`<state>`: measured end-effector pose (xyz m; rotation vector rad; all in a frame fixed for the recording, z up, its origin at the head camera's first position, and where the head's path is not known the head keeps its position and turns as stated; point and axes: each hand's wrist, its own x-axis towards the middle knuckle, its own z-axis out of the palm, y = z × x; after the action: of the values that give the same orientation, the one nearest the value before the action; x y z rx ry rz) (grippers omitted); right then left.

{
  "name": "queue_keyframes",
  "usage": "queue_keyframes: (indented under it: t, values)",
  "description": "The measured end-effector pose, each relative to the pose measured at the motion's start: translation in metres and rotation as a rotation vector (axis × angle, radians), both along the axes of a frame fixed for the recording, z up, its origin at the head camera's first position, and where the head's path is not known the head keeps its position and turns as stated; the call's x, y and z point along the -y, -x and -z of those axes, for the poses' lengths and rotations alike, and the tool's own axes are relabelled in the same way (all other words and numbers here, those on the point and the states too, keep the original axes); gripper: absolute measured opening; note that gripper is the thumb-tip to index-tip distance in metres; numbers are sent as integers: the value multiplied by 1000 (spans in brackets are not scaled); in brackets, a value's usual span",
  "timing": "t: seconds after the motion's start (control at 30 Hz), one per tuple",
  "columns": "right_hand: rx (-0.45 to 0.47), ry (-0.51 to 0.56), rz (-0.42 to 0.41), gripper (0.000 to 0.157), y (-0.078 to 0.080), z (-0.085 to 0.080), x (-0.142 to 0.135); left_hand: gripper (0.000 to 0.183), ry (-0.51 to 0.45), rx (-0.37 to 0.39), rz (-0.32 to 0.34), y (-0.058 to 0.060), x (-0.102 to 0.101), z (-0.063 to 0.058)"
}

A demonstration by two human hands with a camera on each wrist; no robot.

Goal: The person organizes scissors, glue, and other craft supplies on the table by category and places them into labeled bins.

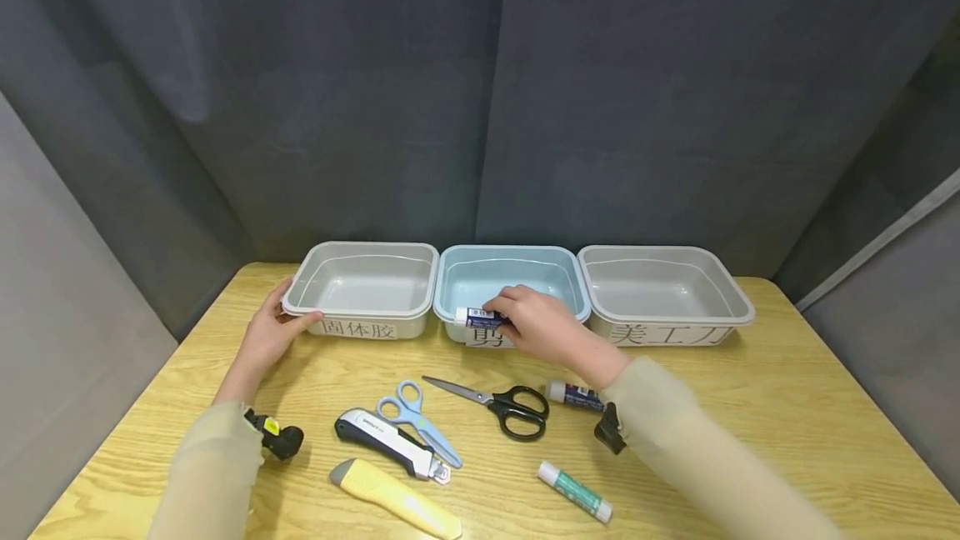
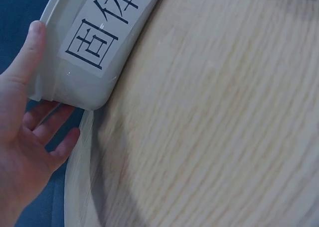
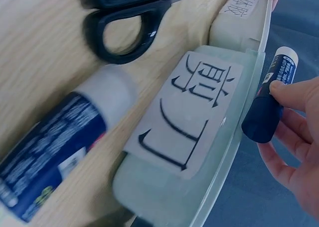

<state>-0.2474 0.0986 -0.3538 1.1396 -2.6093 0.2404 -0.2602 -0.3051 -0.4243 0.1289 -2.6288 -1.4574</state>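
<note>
My left hand (image 1: 273, 330) grips the front left corner of the left grey bin (image 1: 411, 327), thumb on its front rim. In the left wrist view, its other fingers (image 2: 55, 125) curl beneath the rim. My right hand (image 1: 538, 325) pinches a navy glue stick with a white end (image 1: 476, 318) between thumb and fingers. That glue stick is held level over the front rim of the light blue bin (image 1: 510, 249), partly covering its label. Below my right forearm, a second navy glue stick (image 1: 576, 394) lies on the table, partly hidden by the sleeve.
A right grey bin (image 1: 602, 328) completes the row before a dark curtain (image 1: 375, 107). On the wooden table (image 1: 810, 440) lie black-handled scissors (image 1: 517, 413), blue scissors (image 1: 420, 419), a white-and-black utility knife (image 1: 386, 440), a yellow utility knife (image 1: 397, 497) and a green glue stick (image 1: 576, 492).
</note>
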Motion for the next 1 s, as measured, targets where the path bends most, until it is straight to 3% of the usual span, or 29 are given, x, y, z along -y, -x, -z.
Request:
queue_keyframes:
  t: [0.5, 1.0]
  values:
    - [46, -15, -8, 24, 14, -9, 39, 97, -16, 20, -11, -2, 3, 2]
    - [84, 42, 26, 23, 30, -12, 62, 96, -29, 6, -31, -2, 2, 2]
